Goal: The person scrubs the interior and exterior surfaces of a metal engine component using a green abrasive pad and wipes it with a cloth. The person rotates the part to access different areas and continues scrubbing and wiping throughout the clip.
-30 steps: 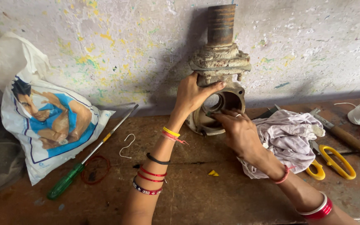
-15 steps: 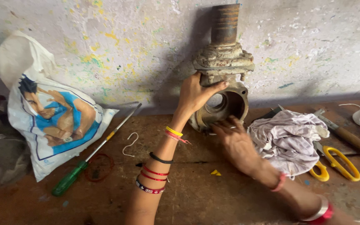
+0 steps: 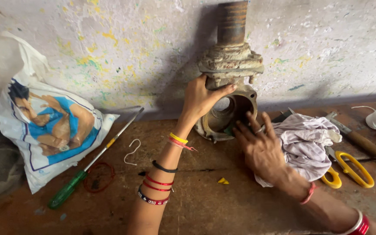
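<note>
Left hand (image 3: 201, 98) grips the rusty, crusted valve (image 3: 231, 74) at the bench's (image 3: 205, 204) back edge, right hand's (image 3: 262, 146) spread fingers at its round opening, rag (image 3: 305, 139) and scissors (image 3: 349, 167) alongside.

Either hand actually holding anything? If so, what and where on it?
Left hand grips the rusty metal pump housing at the upper rim of its round opening. Right hand rests fingertips at the opening's lower rim; whether it pinches something there cannot be told.
</note>
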